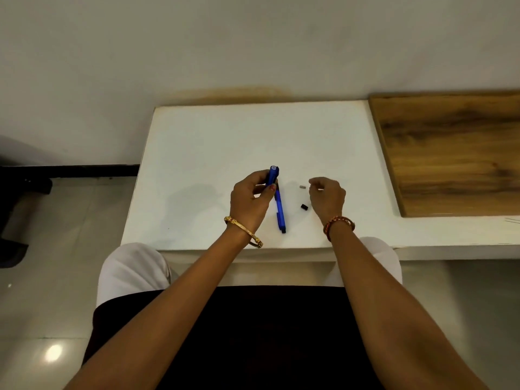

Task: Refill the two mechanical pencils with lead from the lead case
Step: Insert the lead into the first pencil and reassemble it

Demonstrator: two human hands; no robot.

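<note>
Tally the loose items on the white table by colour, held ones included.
Blue: 2, the pencil held in the left hand at and the pencil lying at
Black: 1, small cap
Grey: 1, small piece
Total: 4

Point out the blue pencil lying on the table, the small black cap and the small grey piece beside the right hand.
blue pencil on the table [280, 212]: head view, mid-barrel.
small black cap [304, 206]: head view, its centre.
small grey piece [302, 187]: head view, its centre.
</note>
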